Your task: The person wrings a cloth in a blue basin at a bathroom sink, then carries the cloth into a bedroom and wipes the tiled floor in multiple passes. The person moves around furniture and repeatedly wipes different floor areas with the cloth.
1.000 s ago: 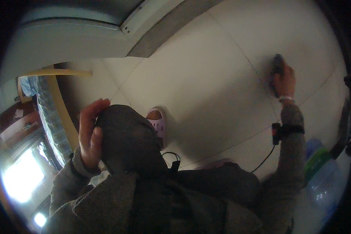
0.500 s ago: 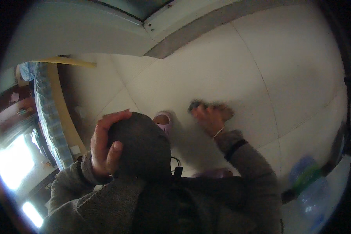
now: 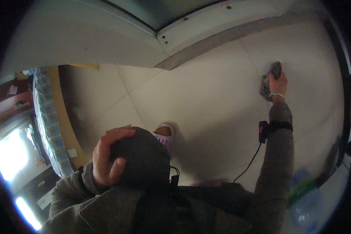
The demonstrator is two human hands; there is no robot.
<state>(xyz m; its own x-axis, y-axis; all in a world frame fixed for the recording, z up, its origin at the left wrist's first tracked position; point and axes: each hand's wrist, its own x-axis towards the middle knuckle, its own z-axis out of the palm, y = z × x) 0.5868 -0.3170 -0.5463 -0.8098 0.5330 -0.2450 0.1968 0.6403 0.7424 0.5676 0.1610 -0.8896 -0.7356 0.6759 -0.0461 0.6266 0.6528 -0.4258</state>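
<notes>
My right hand (image 3: 277,84) is stretched out far to the right with its fingers closed on a crumpled dark grey cloth (image 3: 265,87). The cloth lies against the pale tiled floor (image 3: 206,93), partly covered by the hand. Over my bent knee (image 3: 140,156) in dark trousers rests my left hand (image 3: 107,158), its thumb apart from the fingers and nothing held. A pink clog (image 3: 163,137) on my foot shows just beyond the knee.
A white panel (image 3: 105,43) with a grey lower strip (image 3: 206,45) borders the floor at the top. Left stands a bed-like frame (image 3: 68,124) with a blue patterned side. Clear bluish plastic bottles (image 3: 306,210) with a green band stand at lower right. A black cable (image 3: 250,165) hangs from my right sleeve.
My right hand has swept the cloth across the floor, away and to the right, and the arm is now straighter. My left hand stays on the knee.
</notes>
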